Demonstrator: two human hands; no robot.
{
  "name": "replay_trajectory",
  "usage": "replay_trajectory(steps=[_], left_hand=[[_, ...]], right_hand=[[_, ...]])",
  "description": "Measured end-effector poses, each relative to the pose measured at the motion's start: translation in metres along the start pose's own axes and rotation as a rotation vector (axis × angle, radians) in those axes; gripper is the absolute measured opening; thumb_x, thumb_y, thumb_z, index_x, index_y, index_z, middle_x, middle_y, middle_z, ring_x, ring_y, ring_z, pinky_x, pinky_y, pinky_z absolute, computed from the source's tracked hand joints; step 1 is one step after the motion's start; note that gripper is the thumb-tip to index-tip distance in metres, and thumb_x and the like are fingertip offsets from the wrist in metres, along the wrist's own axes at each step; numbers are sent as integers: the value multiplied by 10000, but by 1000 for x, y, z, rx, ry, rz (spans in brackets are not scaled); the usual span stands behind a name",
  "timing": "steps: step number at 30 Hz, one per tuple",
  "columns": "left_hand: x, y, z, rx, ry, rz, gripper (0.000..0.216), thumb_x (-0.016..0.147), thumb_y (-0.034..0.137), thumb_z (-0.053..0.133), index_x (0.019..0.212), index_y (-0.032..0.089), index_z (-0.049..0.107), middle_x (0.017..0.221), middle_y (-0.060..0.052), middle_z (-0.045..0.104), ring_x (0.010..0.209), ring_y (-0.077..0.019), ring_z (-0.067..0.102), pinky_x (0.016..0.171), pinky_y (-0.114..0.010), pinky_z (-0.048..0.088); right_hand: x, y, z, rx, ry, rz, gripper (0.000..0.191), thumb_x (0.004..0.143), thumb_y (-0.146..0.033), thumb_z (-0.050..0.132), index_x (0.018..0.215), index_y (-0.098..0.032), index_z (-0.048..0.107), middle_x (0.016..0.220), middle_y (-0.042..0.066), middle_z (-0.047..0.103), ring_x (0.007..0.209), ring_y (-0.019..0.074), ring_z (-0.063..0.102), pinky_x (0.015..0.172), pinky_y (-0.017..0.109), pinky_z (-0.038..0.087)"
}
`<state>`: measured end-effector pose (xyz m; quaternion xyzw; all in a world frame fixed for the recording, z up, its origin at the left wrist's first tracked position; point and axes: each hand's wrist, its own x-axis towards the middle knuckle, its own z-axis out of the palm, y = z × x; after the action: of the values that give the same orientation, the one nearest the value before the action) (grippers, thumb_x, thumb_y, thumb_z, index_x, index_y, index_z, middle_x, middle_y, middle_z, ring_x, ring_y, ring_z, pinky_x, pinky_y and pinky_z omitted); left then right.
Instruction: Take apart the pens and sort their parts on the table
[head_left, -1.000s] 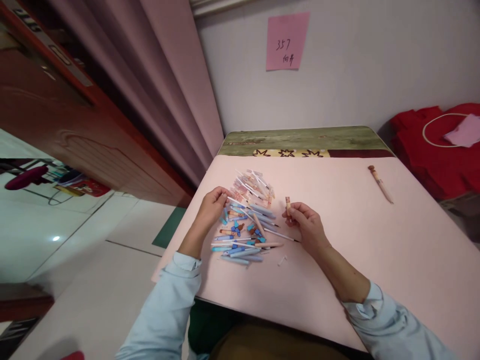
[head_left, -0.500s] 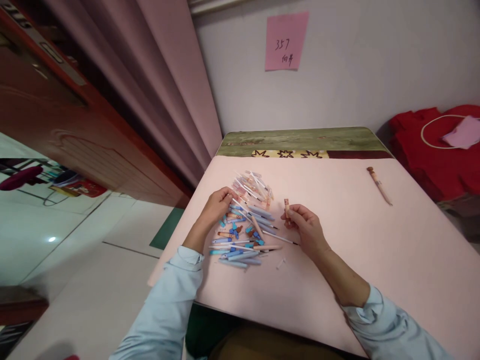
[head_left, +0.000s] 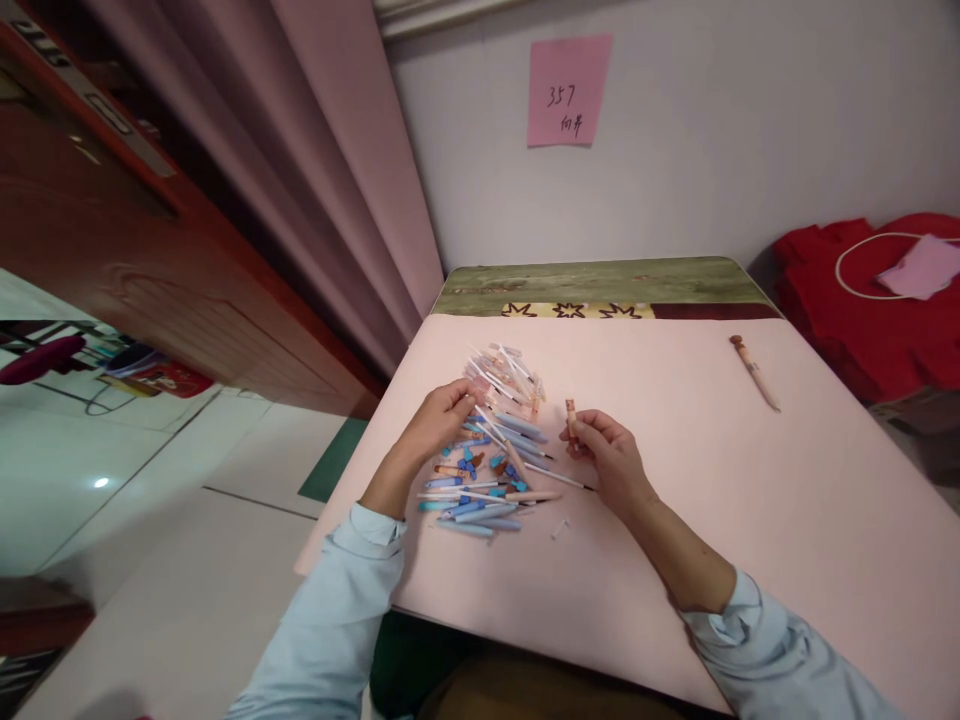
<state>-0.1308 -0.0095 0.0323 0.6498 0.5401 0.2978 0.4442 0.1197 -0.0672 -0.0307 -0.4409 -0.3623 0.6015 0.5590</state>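
Observation:
My right hand (head_left: 606, 452) pinches a short tan printed pen barrel piece (head_left: 571, 415), held upright just right of the pile. My left hand (head_left: 447, 412) hovers at the left side of the pile with thumb and fingertips together; whatever they hold, if anything, is too small to make out. A white refill (head_left: 491, 428) lies close to those fingertips. Below and between both hands spread loose pen parts: light blue pen barrels (head_left: 480, 511), a dark-tipped refill (head_left: 559, 476), brown and blue small pieces (head_left: 471, 462), and clear and pinkish pieces (head_left: 504, 372) at the back.
One tan pen with a brown top (head_left: 754, 373) lies at the right of the pink-covered table (head_left: 675, 560). Small clear bits (head_left: 560, 528) lie near the pile's front right. A red cloth-covered thing (head_left: 825, 330) stands beyond the right edge, and a wooden door (head_left: 187, 250) at left.
My left hand has shifted slightly right over the pile, its fingertips still together. The right hand keeps the tan barrel piece in nearly the same place.

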Motion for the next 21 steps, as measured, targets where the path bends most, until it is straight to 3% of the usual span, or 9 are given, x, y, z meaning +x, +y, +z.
replay_trajectory(steps=[9,15,21], left_hand=[[-32,49,19,407,28,304,193,908,197,407,854,203,593,783,-5,593,731,-151,522,710,-263,394],[-32,53,22,438,31,339,185,908,180,405,848,202,578,801,-10,601,748,-154,532,712,-260,387],[-32,56,22,454,22,317,179,906,195,405,841,205,571,792,-11,606,741,-160,536,709,-264,388]], right_hand=[[0,0,-1,-4,5,-4,242,783,-424,712,830,-197,642,748,28,676,609,126,528,597,264,433],[-3,-4,2,-52,-64,-12,238,791,-423,707,833,-194,654,752,20,687,593,110,524,562,240,415],[-9,-5,5,-87,-286,74,277,783,-452,724,839,-191,654,838,46,719,640,131,583,592,254,450]])
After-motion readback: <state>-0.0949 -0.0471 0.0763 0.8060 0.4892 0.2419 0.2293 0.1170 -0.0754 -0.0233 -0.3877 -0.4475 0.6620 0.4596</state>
